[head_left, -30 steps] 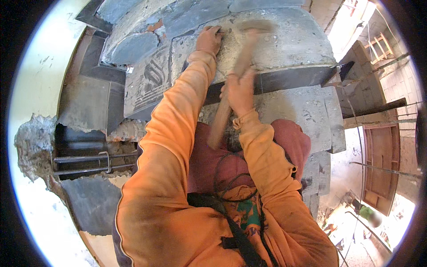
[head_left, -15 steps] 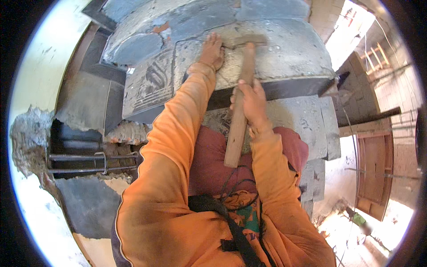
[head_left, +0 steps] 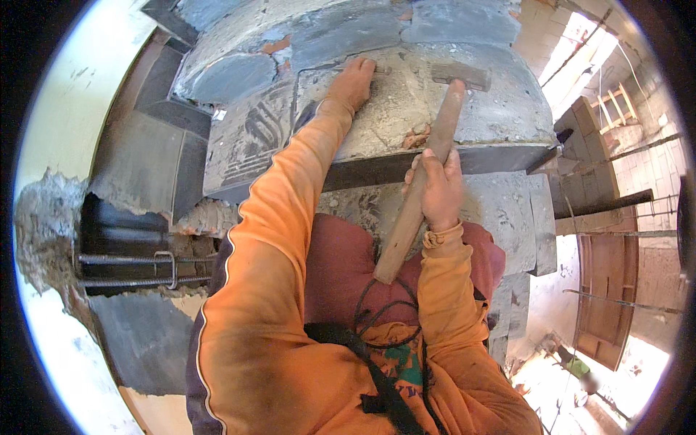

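My left hand (head_left: 353, 85) is closed in a fist low over the grey, dusty step (head_left: 507, 109). Out of the fist's right side sticks the short end of a metal chisel (head_left: 382, 71); the rest is hidden by the fingers. My right hand (head_left: 441, 187) grips a hammer (head_left: 417, 206) around the middle of its thick wooden handle. The blocky hammer head (head_left: 462, 76) is held above the step, to the right of the chisel end and apart from it. Between the two hands, reddish broken pieces (head_left: 416, 136) lie near the step's dark front edge (head_left: 471, 158).
Blue-grey plastered blocks (head_left: 341, 36) rise behind the step. Exposed reinforcing bars (head_left: 145, 259) cross a broken wall opening at left. Down at right are a brown wooden door (head_left: 607, 290), a wooden ladder (head_left: 615, 106) and another person (head_left: 574, 365) in green.
The hammer has swung right, away from the chisel end. My left hand has gone from fingers stretched forward to a closed fist. The reddish pieces have come into view.
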The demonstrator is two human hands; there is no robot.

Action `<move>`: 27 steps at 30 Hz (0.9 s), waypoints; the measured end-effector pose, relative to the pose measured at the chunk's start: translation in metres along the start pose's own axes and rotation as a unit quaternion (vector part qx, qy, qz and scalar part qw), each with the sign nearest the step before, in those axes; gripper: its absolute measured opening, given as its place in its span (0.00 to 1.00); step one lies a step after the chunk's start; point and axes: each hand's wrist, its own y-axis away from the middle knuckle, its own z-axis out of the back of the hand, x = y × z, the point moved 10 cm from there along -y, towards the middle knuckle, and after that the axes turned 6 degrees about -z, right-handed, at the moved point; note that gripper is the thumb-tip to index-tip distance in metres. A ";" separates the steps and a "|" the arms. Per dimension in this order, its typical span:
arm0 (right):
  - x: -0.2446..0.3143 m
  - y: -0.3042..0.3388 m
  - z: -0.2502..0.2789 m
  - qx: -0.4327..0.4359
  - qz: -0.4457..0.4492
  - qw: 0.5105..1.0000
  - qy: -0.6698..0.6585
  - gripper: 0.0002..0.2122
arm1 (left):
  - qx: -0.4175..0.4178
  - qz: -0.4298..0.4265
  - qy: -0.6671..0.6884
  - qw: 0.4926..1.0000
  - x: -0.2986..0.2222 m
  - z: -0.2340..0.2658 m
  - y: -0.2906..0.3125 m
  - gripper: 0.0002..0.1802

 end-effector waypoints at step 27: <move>-0.036 -0.025 -0.039 0.001 -0.045 0.999 -0.017 0.11 | 0.105 -0.037 -0.014 0.994 -0.002 -0.007 -0.023 0.13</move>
